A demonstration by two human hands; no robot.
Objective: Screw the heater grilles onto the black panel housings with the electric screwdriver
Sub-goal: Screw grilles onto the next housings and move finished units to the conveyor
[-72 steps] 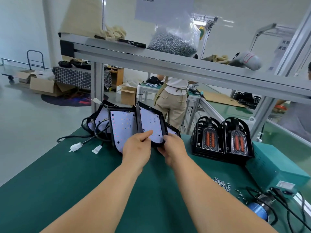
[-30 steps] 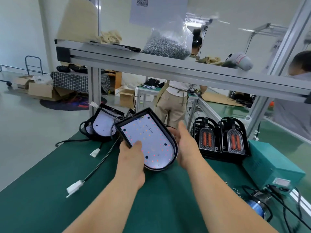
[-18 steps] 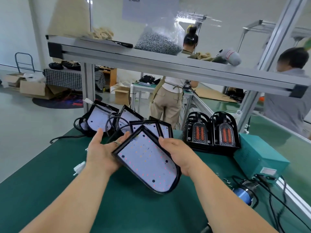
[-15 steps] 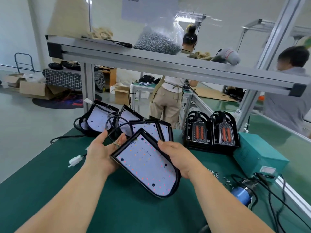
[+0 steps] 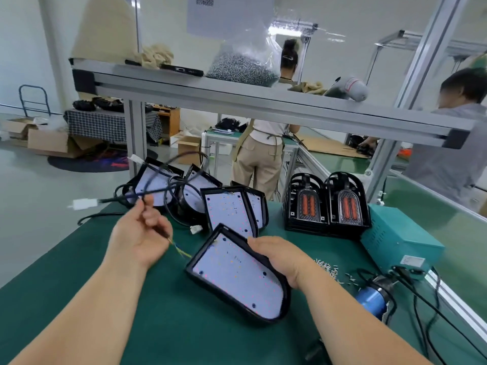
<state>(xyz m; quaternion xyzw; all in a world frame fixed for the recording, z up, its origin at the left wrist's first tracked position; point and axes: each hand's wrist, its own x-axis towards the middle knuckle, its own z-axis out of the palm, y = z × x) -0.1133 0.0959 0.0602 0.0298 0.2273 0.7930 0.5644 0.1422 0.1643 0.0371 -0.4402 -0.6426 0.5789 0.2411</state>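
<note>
Since half a second ago the left hand (image 5: 139, 234) has let go of the panel's left edge and risen toward the back row, and it now pinches a black cable (image 5: 158, 189) between thumb and curled fingers (image 5: 154, 219), holding it clear of the green worktop (image 5: 171, 335). That cable runs left to a white connector (image 5: 83, 204) hanging in the air, and thin yellow wires (image 5: 180, 251) trail from under the hand toward the black panel housing (image 5: 234, 279). The housing has come lower and to the right; only the right hand (image 5: 280, 259) holds it, fingers curled over its upper right edge, so that it sits tilted with its pale, dotted inner face up and its rounded end toward the near edge of the worktop. Behind it, more housings (image 5: 228, 209) lean upright in a row among loops of black cable. Two heater grilles (image 5: 328, 206), with orange elements showing, stand side by side to the right of that row, just beside a teal box (image 5: 398, 239). Loose screws (image 5: 329, 268) lie scattered near the right wrist, and a blue cylindrical tool (image 5: 371, 301) with black leads lies beyond them at the right edge. On the metal shelf (image 5: 263, 102) overhead sits a clear bag of screws (image 5: 243, 65). Two people stand at other benches in the background, one in beige trousers (image 5: 259, 164) and one in a grey top (image 5: 453, 159).
</note>
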